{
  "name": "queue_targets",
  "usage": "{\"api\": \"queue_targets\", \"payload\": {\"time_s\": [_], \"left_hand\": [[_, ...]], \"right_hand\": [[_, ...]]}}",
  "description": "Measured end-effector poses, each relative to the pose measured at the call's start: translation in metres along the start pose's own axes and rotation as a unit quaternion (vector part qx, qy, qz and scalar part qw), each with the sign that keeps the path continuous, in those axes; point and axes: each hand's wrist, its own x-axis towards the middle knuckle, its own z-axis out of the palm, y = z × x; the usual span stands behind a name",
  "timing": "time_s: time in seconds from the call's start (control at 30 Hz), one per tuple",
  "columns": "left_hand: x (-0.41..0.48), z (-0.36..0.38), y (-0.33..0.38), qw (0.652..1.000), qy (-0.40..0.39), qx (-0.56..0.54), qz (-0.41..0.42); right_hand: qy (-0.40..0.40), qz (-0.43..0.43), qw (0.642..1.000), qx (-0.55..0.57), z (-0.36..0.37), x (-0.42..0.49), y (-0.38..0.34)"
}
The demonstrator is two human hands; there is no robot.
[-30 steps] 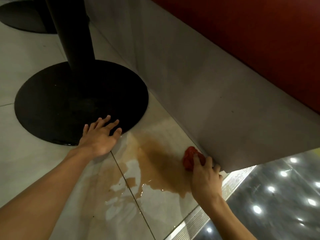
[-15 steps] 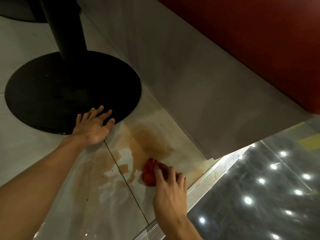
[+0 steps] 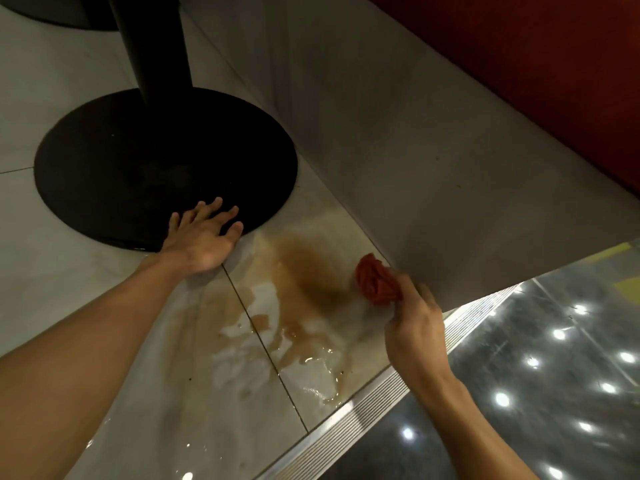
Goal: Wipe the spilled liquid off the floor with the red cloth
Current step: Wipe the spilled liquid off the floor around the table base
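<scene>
A brown spilled liquid (image 3: 301, 289) spreads over the pale floor tiles (image 3: 69, 271), with thinner wet streaks trailing toward the near edge. My right hand (image 3: 414, 327) grips the bunched red cloth (image 3: 375, 280) at the spill's right side, close to the foot of the grey panel. My left hand (image 3: 202, 237) lies flat and spread on the floor, fingers reaching onto the black round base.
A black round table base (image 3: 138, 161) with its thick post (image 3: 152, 43) stands left of the spill. A grey slanted panel (image 3: 415, 150) under a red surface (image 3: 536, 64) bounds the right. A ribbed metal strip (image 3: 363, 407) edges the tiles; dark glossy floor (image 3: 536, 375) lies beyond.
My right hand has swept the red cloth from the middle of the spill back to the right, next to the grey panel. The left hand stays planted at the black base.
</scene>
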Motion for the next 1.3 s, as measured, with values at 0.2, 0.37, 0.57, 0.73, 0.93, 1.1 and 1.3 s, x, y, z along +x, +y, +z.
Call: {"api": "queue_targets", "payload": {"time_s": [0.2,0.37,0.57,0.73,0.93,1.1,1.3], "left_hand": [[-0.002,-0.005,0.005,1.0,-0.006,-0.01,-0.001],[-0.006,-0.007,0.011,1.0,-0.001,-0.005,-0.006],[-0.01,-0.012,0.015,1.0,-0.007,-0.006,-0.007],[-0.014,-0.013,0.015,1.0,-0.004,-0.009,0.002],[-0.016,-0.014,0.017,1.0,-0.006,-0.014,0.011],[-0.014,-0.013,0.012,1.0,-0.006,-0.018,0.014],[-0.01,-0.008,0.009,1.0,-0.003,-0.014,0.004]], "right_hand": [[-0.145,0.028,0.964,-0.219,0.026,-0.016,0.032],[-0.119,0.032,0.975,-0.184,0.033,-0.05,0.013],[-0.172,0.052,0.971,-0.161,0.063,-0.103,-0.036],[-0.229,0.063,0.958,-0.162,0.069,-0.11,-0.053],[-0.238,0.006,0.971,-0.034,0.042,-0.102,-0.068],[-0.178,0.041,0.975,0.13,0.008,-0.047,-0.049],[-0.076,-0.074,0.994,-0.034,-0.006,0.005,0.008]]}}
